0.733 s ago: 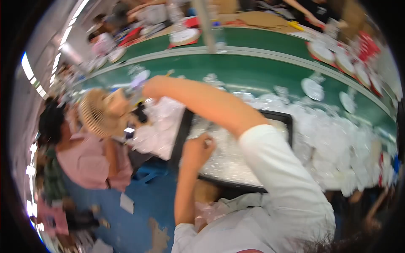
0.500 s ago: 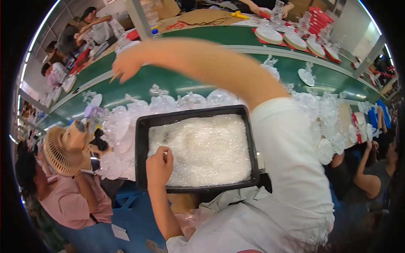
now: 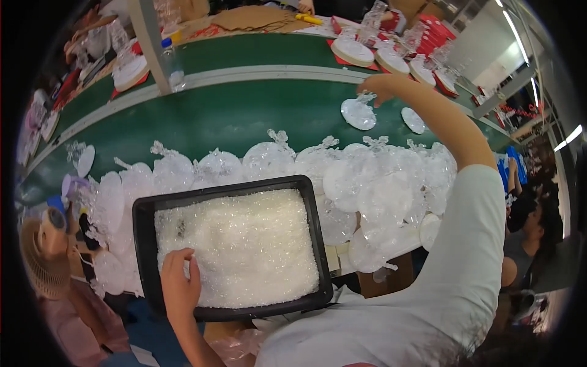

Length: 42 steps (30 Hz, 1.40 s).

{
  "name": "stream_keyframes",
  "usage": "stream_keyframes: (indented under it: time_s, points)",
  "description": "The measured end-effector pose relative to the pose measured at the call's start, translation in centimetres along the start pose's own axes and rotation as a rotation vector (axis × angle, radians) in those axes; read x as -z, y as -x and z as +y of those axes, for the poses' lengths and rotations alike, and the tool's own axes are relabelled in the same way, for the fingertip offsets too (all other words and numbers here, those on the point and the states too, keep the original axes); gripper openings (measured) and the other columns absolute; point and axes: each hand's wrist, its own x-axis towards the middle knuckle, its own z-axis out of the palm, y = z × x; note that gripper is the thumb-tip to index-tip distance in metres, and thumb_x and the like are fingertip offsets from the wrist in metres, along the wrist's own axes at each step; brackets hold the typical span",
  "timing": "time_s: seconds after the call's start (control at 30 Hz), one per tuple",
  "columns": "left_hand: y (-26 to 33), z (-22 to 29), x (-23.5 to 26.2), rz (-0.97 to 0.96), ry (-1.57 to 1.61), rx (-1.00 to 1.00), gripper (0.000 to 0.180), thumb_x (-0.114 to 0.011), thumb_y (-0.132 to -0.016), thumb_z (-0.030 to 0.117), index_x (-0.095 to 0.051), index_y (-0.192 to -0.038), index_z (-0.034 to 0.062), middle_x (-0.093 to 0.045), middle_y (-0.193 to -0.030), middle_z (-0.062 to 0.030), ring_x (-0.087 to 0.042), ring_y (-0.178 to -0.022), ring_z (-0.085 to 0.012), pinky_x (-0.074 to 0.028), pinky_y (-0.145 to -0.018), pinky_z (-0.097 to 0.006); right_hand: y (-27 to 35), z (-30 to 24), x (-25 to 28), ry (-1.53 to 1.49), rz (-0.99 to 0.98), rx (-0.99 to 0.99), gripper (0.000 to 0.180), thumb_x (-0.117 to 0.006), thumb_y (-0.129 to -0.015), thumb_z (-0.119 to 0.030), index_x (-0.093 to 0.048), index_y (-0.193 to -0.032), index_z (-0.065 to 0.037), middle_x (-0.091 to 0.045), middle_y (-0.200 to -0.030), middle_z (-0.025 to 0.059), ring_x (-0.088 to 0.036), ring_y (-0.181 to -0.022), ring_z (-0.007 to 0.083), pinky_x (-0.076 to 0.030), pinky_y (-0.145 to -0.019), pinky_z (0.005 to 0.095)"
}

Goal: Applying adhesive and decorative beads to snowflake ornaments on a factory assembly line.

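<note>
R hand (image 3: 380, 90), fingers part-curled, reaches to clear-topped wht disc (image 3: 359, 115) on grn belt (image 3: 244, 113); L hand (image 3: 181, 282), loosely curled, hangs over blk tray (image 3: 316, 238) w/ wht granules (image 3: 244, 251). Can't tell if either has hold of anything.

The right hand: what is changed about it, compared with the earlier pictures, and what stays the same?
The right hand has swung rightward over the green belt, from beyond the left side of the black tray to a clear ornament on a white disc; whether it grips it cannot be told. The left hand stays at the tray's left side, over the white granules.
</note>
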Motion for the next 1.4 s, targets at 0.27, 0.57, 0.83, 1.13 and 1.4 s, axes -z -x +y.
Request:
stream_keyframes:
  time_s: [0.27,0.57,0.83,1.13,1.4]
  points:
    - [-1.1,1.0,1.2,-0.175,0.087,-0.031,0.049,-0.072,-0.083,0.001,-0.060,-0.130,0.0037,-0.059,-0.140,-0.0207,-0.056,-0.130,-0.0403,-0.043,-0.112,-0.042,-1.5,1.7,-0.9,0.297,0.181,-0.057,0.012,-0.070,-0.087,-0.016,-0.072,-0.090,-0.005,-0.071,-0.089,0.0197,-0.069,-0.091,0.0401,-0.054,-0.085,0.0505]
    - [-4.9,3.2,-5.4,-0.354,-0.301,-0.393,0.070,-0.077,-0.084,0.039,-0.053,-0.146,0.0185,-0.037,-0.157,-0.0208,-0.034,-0.143,-0.0517,-0.035,-0.112,-0.064,8.8,-16.3,15.5,0.154,0.863,0.033,0.008,-0.068,-0.089,-0.006,-0.069,-0.088,0.002,-0.065,-0.082,0.0249,-0.063,-0.082,0.0447,-0.049,-0.073,0.0512]
    - [0.6,-0.6,-0.3,-0.617,-0.312,-0.299,0.066,-0.077,-0.082,0.038,-0.056,-0.141,0.0173,-0.042,-0.154,-0.0212,-0.041,-0.139,-0.0459,-0.044,-0.109,-0.056,11.7,-36.0,15.5,-0.123,0.753,0.313,0.007,-0.063,-0.084,-0.003,-0.069,-0.083,0.000,-0.063,-0.070,0.0237,-0.066,-0.077,0.0441,-0.052,-0.070,0.0513]
    - [1.9,-0.8,-0.1,-0.499,-0.151,0.232,0.084,-0.080,-0.080,0.040,-0.045,-0.151,0.0132,-0.047,-0.146,-0.0276,-0.050,-0.131,-0.0446,-0.045,-0.108,-0.053,6.5,-45.9,10.2,-0.122,0.431,0.341,0.015,-0.065,-0.078,0.001,-0.071,-0.091,0.004,-0.069,-0.096,0.0281,-0.071,-0.091,0.0460,-0.059,-0.078,0.0510]
    - [0.5,2.5,-0.3,-0.421,0.130,-0.029,0.084,-0.079,-0.084,0.034,-0.039,-0.154,0.0102,-0.044,-0.150,-0.0275,-0.049,-0.135,-0.0426,-0.046,-0.108,-0.051,5.8,-44.5,10.0,-0.229,0.452,0.447,0.027,-0.078,-0.081,-0.022,-0.072,-0.095,0.000,-0.071,-0.097,0.0193,-0.070,-0.093,0.0394,-0.058,-0.077,0.0480]
